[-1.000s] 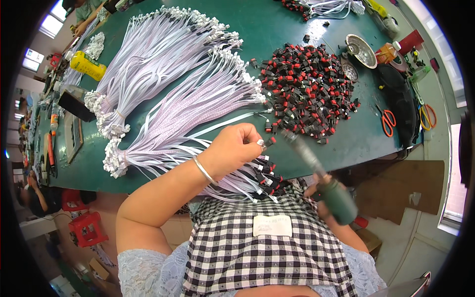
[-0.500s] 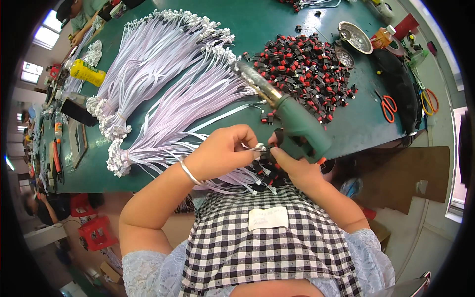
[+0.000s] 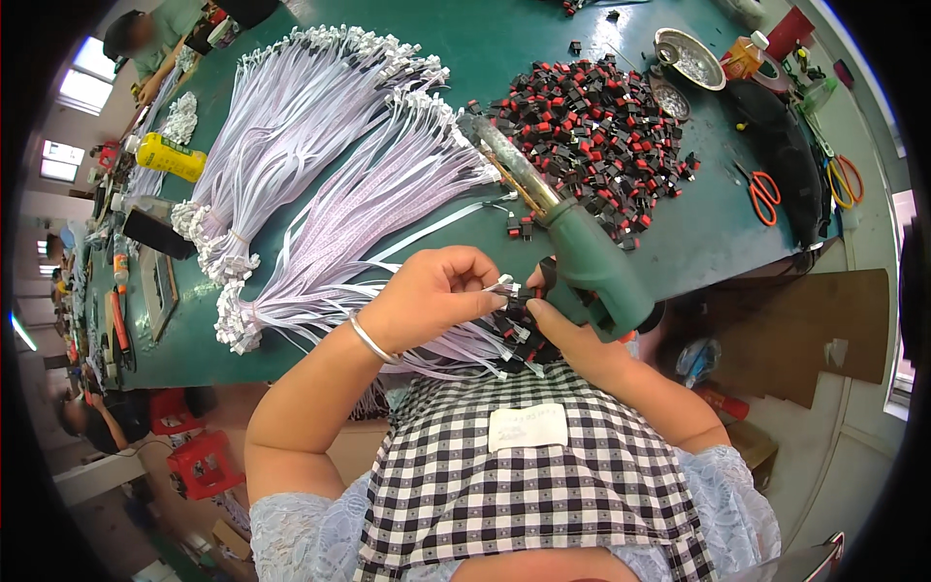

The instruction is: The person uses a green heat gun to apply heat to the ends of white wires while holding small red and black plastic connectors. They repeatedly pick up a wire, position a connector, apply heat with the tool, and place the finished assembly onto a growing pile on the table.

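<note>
Above the green tabletop (image 3: 708, 218), beside fanned ribbon cables (image 3: 364, 213), a heat gun (image 3: 603, 262) overlaps the right hand (image 3: 580, 339), whose grasp I cannot tell. The left hand (image 3: 436, 299) has fingers pinching a white plug (image 3: 504, 283) between both hands; steadiness and a well-clear nozzle (image 3: 512, 160) should help.

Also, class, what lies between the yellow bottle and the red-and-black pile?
The head view shows a white cable bundle, then a pinkish bundle, then, near the pile, the metal nozzle of the green tool.
</note>
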`<state>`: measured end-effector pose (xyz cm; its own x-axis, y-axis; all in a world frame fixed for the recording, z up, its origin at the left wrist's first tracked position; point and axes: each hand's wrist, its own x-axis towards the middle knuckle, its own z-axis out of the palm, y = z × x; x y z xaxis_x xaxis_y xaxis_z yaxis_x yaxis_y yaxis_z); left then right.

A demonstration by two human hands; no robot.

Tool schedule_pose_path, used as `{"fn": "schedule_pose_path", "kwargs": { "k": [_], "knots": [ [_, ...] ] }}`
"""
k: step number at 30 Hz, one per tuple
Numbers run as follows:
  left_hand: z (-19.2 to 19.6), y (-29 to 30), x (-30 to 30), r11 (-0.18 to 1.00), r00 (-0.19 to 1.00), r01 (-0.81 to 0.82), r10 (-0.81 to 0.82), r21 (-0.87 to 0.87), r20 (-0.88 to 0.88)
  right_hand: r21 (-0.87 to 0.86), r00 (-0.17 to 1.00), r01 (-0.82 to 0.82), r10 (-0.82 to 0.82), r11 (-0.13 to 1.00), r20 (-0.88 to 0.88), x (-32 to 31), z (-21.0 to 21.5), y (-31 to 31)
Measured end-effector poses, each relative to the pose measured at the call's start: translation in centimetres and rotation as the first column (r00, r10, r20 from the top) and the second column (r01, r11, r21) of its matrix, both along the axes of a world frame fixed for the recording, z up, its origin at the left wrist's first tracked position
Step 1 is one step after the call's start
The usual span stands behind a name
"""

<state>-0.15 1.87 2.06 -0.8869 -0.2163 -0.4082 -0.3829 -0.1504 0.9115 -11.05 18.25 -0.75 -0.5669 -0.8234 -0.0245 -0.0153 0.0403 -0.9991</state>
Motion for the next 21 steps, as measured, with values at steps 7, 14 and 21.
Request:
{"fn": "schedule_pose_path", "kwargs": {
  "k": [7, 14, 21],
  "knots": [
    [0.1, 0.1, 0.1, 0.998, 1.0, -0.011, 0.011, -0.069, -0.003, -0.028, 0.997, -0.011, 0.009, 1.0, -0.082, 0.3, -0.6, 0.2],
    [0.2, 0.3, 0.0, 0.989, 0.998, -0.038, 0.03, -0.144, -0.058, -0.12, 0.992, 0.009, -0.024, 0.993, -0.125, 0.6, -0.8, 0.0],
    [0.2, 0.4, 0.9, 0.962, 0.989, -0.075, 0.037, -0.262, -0.147, -0.312, 0.944, 0.278, -0.319, 0.908, -0.088, -6.0, 1.3, 3.5]
  ]
}}
